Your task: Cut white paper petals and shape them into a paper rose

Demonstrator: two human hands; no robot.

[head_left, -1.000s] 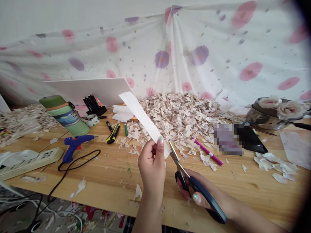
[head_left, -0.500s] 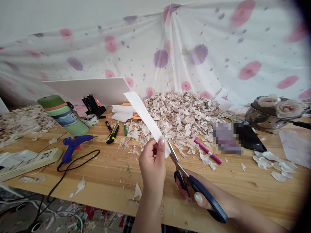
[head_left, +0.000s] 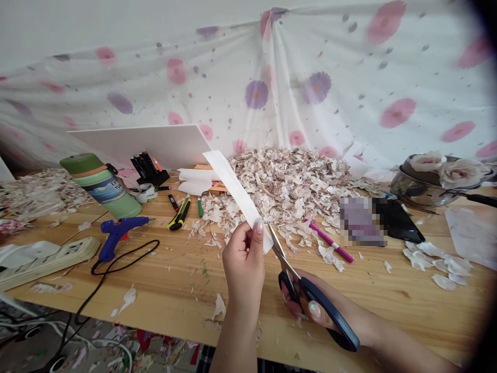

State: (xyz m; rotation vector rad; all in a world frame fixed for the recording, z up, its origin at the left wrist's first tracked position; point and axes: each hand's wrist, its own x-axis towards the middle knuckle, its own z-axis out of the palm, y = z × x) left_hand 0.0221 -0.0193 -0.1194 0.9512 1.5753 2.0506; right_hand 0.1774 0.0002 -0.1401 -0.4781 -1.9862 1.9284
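Note:
A long white paper strip (head_left: 235,189) slants up and to the left from the pinched fingers of my left hand (head_left: 245,259), near the middle of the view. My right hand (head_left: 310,298) holds dark-handled scissors (head_left: 330,313), with its fingers in the handle loops. The scissor blades point up and left, and their tips are beside the lower end of the strip, close to my left thumb. Behind both hands lies a large heap of pale, petal-like scraps (head_left: 291,181).
On the wooden table (head_left: 174,290), a blue glue gun (head_left: 118,233), power strip (head_left: 77,259), green bottle (head_left: 103,184) and yellow-black cutter (head_left: 179,213) lie left. A purple marker (head_left: 330,241), dark phone (head_left: 398,220) and metal pot (head_left: 423,181) are at right.
The upper end of the strip has shifted slightly right and down. My right hand and the scissors have moved a little, with the handles slightly higher and further left.

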